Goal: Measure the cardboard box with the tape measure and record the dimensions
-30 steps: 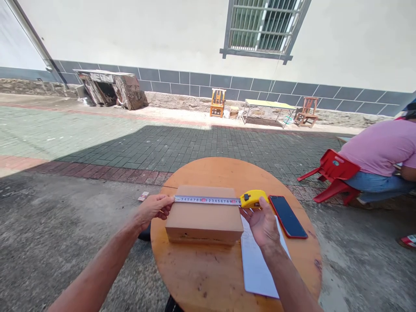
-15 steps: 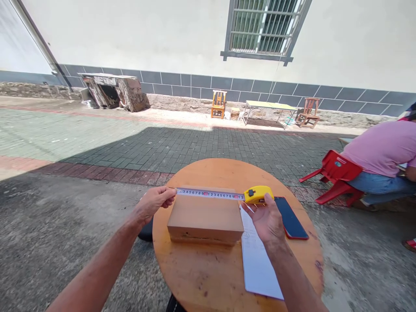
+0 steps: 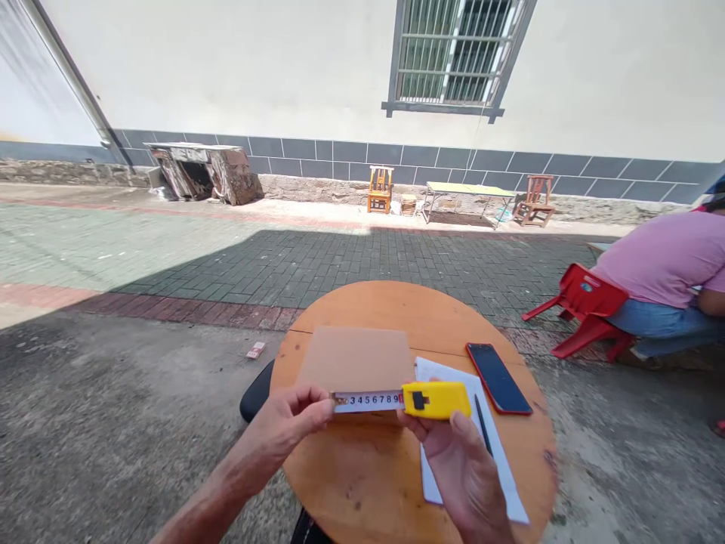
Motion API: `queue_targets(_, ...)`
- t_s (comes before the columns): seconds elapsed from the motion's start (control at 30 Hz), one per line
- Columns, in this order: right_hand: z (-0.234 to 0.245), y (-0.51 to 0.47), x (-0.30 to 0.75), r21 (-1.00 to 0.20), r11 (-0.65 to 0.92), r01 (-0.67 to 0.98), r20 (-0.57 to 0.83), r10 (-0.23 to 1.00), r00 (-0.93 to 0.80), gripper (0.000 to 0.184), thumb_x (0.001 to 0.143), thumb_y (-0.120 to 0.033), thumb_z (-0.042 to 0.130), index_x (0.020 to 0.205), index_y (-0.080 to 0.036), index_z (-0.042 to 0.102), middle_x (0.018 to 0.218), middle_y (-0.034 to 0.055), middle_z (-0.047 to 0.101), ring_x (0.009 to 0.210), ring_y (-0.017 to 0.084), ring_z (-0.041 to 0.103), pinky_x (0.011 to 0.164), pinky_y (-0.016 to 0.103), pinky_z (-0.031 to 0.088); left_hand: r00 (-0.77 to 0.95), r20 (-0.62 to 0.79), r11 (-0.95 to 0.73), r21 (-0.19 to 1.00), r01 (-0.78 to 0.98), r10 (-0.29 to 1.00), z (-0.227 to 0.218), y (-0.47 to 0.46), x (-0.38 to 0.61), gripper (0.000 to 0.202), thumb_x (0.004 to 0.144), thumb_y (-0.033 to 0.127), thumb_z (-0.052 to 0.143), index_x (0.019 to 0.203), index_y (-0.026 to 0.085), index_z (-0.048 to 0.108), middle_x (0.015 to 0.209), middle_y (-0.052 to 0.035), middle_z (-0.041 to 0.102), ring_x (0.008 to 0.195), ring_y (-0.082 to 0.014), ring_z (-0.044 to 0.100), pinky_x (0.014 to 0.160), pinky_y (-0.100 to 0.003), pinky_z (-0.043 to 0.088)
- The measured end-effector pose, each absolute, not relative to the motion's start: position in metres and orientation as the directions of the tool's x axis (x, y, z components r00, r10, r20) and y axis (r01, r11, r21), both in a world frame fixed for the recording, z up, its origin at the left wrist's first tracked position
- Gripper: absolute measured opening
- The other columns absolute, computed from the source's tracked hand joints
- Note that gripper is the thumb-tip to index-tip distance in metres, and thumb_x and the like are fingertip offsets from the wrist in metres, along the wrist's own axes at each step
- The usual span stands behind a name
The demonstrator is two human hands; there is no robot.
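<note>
A yellow tape measure [image 3: 442, 400] rests in my right hand [image 3: 461, 457], with the thumb on its lower edge. Its white blade [image 3: 371, 401] is partly pulled out to the left, showing numbers up to about 9 and a red mark. My left hand [image 3: 297, 419] pinches the metal end of the blade between thumb and finger. Both hands are in front of a brown cardboard box [image 3: 356, 357], and the blade crosses before its near edge, hiding most of the front side. Whether the blade touches the box I cannot tell.
The box lies on a round wooden table [image 3: 362, 483]. White paper [image 3: 447, 370] with a black pen [image 3: 483, 423] lies to the right, beside a red-edged phone [image 3: 498, 378]. A person in a pink shirt [image 3: 668, 257] sits on a red chair [image 3: 592, 291] at the right.
Both hands have come nearer to me and closer together. The exposed blade is shorter, and it has moved from across the box's far part to its near edge. The pen has come into view.
</note>
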State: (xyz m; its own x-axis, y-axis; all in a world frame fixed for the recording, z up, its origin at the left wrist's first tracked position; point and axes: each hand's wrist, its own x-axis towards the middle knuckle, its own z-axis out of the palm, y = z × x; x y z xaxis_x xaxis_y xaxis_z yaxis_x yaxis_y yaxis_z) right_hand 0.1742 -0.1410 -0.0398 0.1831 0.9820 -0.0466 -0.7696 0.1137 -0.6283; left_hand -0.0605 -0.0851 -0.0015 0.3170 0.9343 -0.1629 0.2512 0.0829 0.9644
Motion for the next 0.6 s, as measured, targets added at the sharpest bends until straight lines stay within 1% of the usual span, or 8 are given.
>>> queue_targets(0.17, -0.044, -0.166, 0.175, -0.637, 0.104, -0.764, -0.054, 0.983, 0.178, 0.054, 0.076, -0.037, 0.079, 0.127, -0.029, 0.063, 0.123, 0.0110, 0.071, 0.115, 0.034, 0.064, 0.097, 0.057, 0.051, 0.381, -0.255, 0.208, 0.965, 0.161, 0.889, -0.012, -0.106, -0.037, 0.040, 0.072, 0.056, 0.065, 0.068, 0.017, 0.055, 0.064, -0.0002, 0.057, 0.064, -0.0148, 0.048, 0.064, -0.027, 0.038)
queue_targets(0.27, -0.047, -0.178, 0.181, -0.639, 0.108, -0.762, -0.071, 0.978, 0.198, 0.053, 0.075, -0.039, 0.078, 0.125, -0.029, 0.063, 0.127, 0.0112, 0.069, 0.118, 0.034, 0.063, 0.100, 0.056, 0.049, 0.441, -0.282, 0.241, 0.959, 0.148, 0.852, -0.015, -0.103, -0.025, 0.041, 0.070, 0.056, 0.068, 0.069, 0.017, 0.055, 0.064, -0.0003, 0.058, 0.062, -0.0141, 0.048, 0.064, -0.027, 0.039)
queue_targets(0.33, -0.051, -0.186, 0.184, -0.645, 0.104, -0.757, -0.097, 0.971, 0.216, 0.053, 0.074, -0.041, 0.079, 0.123, -0.029, 0.064, 0.128, 0.0103, 0.069, 0.120, 0.034, 0.062, 0.103, 0.055, 0.046, 0.492, -0.264, 0.208, 0.964, 0.166, 0.830, -0.017, -0.104, -0.015, 0.038, 0.071, 0.053, 0.067, 0.070, 0.016, 0.056, 0.065, 0.0001, 0.057, 0.062, -0.0135, 0.048, 0.063, -0.027, 0.038)
queue_targets(0.4, -0.056, -0.193, 0.187, -0.661, 0.116, -0.742, -0.122, 0.958, 0.259, 0.054, 0.072, -0.042, 0.080, 0.122, -0.030, 0.064, 0.128, 0.0092, 0.069, 0.123, 0.033, 0.060, 0.108, 0.053, 0.042, 0.549, -0.216, 0.110, 0.969, 0.219, 0.807, -0.020, -0.107, -0.006, 0.035, 0.077, 0.051, 0.063, 0.072, 0.016, 0.060, 0.064, 0.0000, 0.057, 0.061, -0.0139, 0.048, 0.060, -0.026, 0.036)
queue_targets(0.47, -0.061, -0.200, 0.193, -0.682, 0.138, -0.719, -0.141, 0.939, 0.315, 0.057, 0.070, -0.043, 0.080, 0.123, -0.032, 0.064, 0.128, 0.0086, 0.069, 0.128, 0.032, 0.056, 0.112, 0.053, 0.037, 0.576, -0.130, -0.070, 0.948, 0.312, 0.807, -0.021, -0.108, -0.002, 0.031, 0.081, 0.047, 0.059, 0.077, 0.017, 0.066, 0.068, -0.0014, 0.061, 0.062, -0.0156, 0.052, 0.058, -0.026, 0.037)
queue_targets(0.5, -0.064, -0.202, 0.198, -0.691, 0.151, -0.707, -0.145, 0.929, 0.340, 0.058, 0.069, -0.045, 0.080, 0.123, -0.032, 0.064, 0.129, 0.0085, 0.069, 0.130, 0.032, 0.054, 0.113, 0.054, 0.035, 0.557, -0.060, -0.183, 0.911, 0.371, 0.828, -0.020, -0.105, -0.001, 0.029, 0.083, 0.046, 0.058, 0.082, 0.019, 0.069, 0.072, -0.0027, 0.064, 0.065, -0.0173, 0.055, 0.058, -0.027, 0.039)
queue_targets(0.53, -0.066, -0.205, 0.203, -0.698, 0.163, -0.697, -0.145, 0.921, 0.361, 0.059, 0.069, -0.047, 0.080, 0.123, -0.033, 0.064, 0.129, 0.0084, 0.069, 0.131, 0.033, 0.053, 0.114, 0.054, 0.033, 0.524, 0.031, -0.300, 0.848, 0.437, 0.851, -0.019, -0.100, -0.002, 0.027, 0.085, 0.044, 0.056, 0.088, 0.021, 0.070, 0.080, -0.0045, 0.068, 0.071, -0.0197, 0.059, 0.062, -0.028, 0.043)
queue_targets(0.6, -0.071, -0.209, 0.217, -0.708, 0.176, -0.684, -0.137, 0.916, 0.378, 0.057, 0.069, -0.051, 0.078, 0.122, -0.033, 0.065, 0.130, 0.0089, 0.068, 0.129, 0.035, 0.054, 0.112, 0.057, 0.035, 0.448, 0.243, -0.486, 0.655, 0.579, 0.861, -0.013, -0.077, -0.005, 0.031, 0.087, 0.043, 0.054, 0.108, 0.024, 0.069, 0.108, -0.0088, 0.069, 0.097, -0.0262, 0.062, 0.082, -0.035, 0.048)
